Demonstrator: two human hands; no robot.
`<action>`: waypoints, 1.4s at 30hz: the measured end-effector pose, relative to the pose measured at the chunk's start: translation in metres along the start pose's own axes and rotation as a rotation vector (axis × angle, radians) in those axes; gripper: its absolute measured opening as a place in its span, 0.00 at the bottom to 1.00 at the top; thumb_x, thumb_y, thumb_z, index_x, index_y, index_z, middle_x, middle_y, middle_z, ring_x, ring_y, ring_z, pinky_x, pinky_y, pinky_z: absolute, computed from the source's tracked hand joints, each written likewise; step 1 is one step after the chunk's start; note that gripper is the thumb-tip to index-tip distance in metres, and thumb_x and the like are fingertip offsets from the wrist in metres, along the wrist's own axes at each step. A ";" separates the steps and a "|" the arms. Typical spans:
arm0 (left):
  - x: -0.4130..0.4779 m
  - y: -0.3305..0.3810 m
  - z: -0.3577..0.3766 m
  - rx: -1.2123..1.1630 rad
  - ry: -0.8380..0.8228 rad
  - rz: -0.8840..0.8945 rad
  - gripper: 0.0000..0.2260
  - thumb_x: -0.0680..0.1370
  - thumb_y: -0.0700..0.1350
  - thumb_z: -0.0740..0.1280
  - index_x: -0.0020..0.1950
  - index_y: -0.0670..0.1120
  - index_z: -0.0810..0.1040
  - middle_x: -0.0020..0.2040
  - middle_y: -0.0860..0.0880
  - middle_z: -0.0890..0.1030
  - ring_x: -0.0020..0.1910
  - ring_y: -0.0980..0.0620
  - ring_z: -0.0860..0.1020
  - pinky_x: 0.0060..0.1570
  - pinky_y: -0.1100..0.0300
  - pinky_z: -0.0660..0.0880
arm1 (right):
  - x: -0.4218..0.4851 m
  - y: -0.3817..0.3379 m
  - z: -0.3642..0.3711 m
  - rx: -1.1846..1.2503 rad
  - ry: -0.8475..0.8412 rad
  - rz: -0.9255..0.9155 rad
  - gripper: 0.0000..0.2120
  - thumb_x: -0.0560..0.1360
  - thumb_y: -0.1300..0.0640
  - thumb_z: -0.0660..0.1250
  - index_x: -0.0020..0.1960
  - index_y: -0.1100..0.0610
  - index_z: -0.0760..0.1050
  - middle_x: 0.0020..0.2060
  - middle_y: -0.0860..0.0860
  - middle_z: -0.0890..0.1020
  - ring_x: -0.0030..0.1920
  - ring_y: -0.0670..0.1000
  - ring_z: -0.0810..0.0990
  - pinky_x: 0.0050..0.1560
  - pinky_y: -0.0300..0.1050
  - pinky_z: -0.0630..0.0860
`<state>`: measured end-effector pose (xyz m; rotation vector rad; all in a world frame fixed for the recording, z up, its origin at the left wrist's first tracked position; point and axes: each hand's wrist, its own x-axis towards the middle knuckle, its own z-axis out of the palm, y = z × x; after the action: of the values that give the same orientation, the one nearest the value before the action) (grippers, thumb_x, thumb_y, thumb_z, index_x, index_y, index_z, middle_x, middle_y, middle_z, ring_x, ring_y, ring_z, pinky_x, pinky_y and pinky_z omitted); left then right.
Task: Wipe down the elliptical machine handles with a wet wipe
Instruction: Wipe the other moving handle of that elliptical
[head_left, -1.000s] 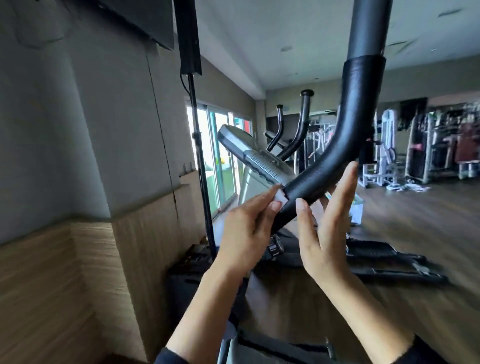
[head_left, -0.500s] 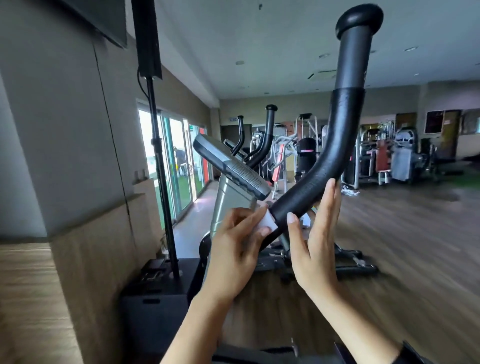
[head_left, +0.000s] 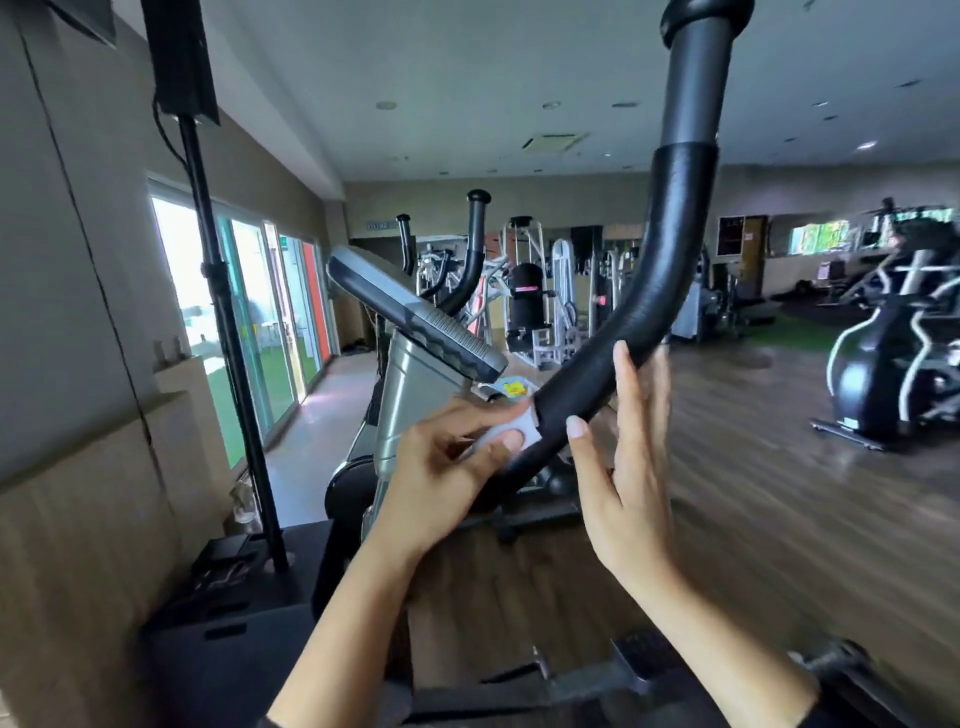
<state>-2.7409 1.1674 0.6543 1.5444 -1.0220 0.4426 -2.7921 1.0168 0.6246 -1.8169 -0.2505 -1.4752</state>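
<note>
- The person stands close behind the elliptical machine, with its curved black handle rising between both raised hands and sweeping up past the top of the view.
- The left hand has its thumb and fingers closed together on a small white wet wipe, pressing it to the lower end of the foam grip, where the padding meets the bare bar.
- The right hand is spread flat, fingers straight and apart, with its palm along the far side of the handle; it clamps nothing, and whether the palm truly touches the foam I cannot tell.
- The wipe looks thin, limp and damp, so it should fold round the tube easily but may bunch or slip from a loose pinch; wrapping it under the fingers seems the surer hold.
- The handle appears stiff and fixed to a pivoting arm, so it may swing when pushed; bracing it with the free hand looks sensible.
- The padded sleeve looks slightly textured and grippy, likely to drag on the wipe, whereas the smooth grey section above it should let the wipe glide.
- The console sits just left of the hands, close enough to brush on a long stroke.
</note>
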 end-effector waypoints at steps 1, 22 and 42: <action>0.002 -0.002 -0.004 -0.028 -0.025 -0.017 0.12 0.72 0.41 0.71 0.54 0.49 0.82 0.49 0.49 0.83 0.47 0.61 0.80 0.50 0.71 0.72 | -0.001 -0.001 0.001 -0.018 -0.001 0.011 0.28 0.79 0.59 0.60 0.77 0.55 0.55 0.78 0.56 0.46 0.77 0.43 0.44 0.70 0.26 0.50; -0.025 -0.043 -0.012 -0.076 -0.004 0.246 0.11 0.73 0.39 0.73 0.54 0.44 0.84 0.56 0.48 0.80 0.57 0.52 0.78 0.55 0.61 0.73 | -0.016 -0.013 0.013 -0.124 0.063 0.100 0.27 0.79 0.48 0.58 0.77 0.45 0.55 0.78 0.48 0.47 0.77 0.52 0.56 0.72 0.60 0.62; -0.021 -0.030 -0.007 0.068 0.075 0.204 0.14 0.75 0.47 0.71 0.60 0.50 0.80 0.56 0.57 0.82 0.53 0.63 0.79 0.56 0.69 0.72 | -0.004 -0.025 0.007 -0.104 0.078 0.199 0.29 0.81 0.61 0.59 0.78 0.52 0.50 0.78 0.50 0.49 0.72 0.51 0.67 0.63 0.27 0.66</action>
<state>-2.7269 1.1804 0.6223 1.4782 -1.1203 0.6782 -2.8028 1.0394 0.6316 -1.8040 0.0457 -1.4363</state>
